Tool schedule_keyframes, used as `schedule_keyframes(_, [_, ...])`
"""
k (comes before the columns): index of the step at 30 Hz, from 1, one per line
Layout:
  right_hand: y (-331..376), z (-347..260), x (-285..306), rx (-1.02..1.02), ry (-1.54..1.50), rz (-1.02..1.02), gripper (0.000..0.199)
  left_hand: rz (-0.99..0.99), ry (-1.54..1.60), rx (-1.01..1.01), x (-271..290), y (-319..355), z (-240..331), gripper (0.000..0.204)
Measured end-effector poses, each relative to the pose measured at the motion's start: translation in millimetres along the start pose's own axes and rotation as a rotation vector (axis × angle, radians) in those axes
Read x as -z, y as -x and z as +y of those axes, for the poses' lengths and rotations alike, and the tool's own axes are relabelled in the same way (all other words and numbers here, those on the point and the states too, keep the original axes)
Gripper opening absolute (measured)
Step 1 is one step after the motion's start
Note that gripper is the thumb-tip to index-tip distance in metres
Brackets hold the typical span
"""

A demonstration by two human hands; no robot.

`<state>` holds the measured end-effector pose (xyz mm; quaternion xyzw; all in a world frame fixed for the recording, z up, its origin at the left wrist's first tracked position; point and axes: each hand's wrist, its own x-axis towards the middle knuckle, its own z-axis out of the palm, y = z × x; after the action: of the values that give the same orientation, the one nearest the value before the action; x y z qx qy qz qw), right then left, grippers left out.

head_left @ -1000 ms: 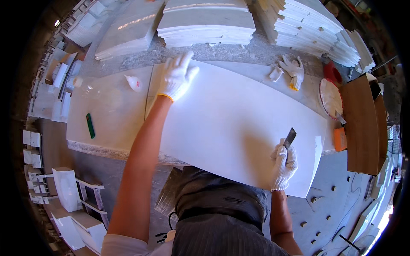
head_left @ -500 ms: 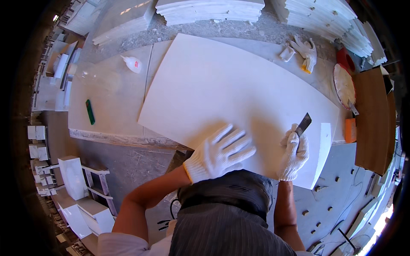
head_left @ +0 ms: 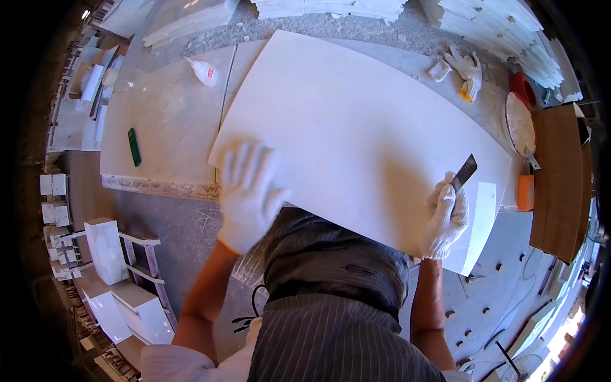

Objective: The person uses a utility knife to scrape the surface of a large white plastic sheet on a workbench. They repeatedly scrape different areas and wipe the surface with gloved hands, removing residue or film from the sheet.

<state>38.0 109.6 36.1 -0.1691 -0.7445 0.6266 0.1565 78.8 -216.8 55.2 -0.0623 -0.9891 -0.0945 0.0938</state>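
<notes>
A large smooth white slab (head_left: 344,121) lies at a slant on the work table, its near edge against my waist. My left hand (head_left: 249,194), in a white knit glove, is spread open over the slab's left near corner; whether it touches is hard to tell. In my gloved right hand (head_left: 447,216) I grip a flat dark scraper blade (head_left: 465,172), pointing up and to the right above the slab's right part. A bright strip of light (head_left: 482,219) falls beside that hand.
A white squeeze bottle (head_left: 204,72) and a green utility knife (head_left: 134,148) lie on the table at left. At right are a spare glove (head_left: 468,73), a round tub of pale paste (head_left: 520,124), an orange box (head_left: 526,193) and a cardboard box (head_left: 552,184). Stacked slabs (head_left: 331,6) stand behind.
My left hand has swept left across the slab to its left corner. My right hand, still holding the scraper blade, has shifted slightly right. The whole view has moved a little.
</notes>
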Motion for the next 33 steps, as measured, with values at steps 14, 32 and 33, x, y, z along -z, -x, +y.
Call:
schedule_keyframes(14, [2, -2, -1, -0.031, -0.032, 0.016, 0.031, 0.338, -0.283, 0.267, 17, -12, -100, 0.054])
schedule_keyframes(32, [0, 2, -2, 0.024, 0.036, -0.044, 0.031, 0.182, -0.034, 0.14, 8, 8, -22, 0.051])
schedule_keyframes(33, [2, 1, -5, 0.026, 0.032, -0.062, 0.03, 0.113, 0.029, 0.109, 8, 13, -2, 0.051])
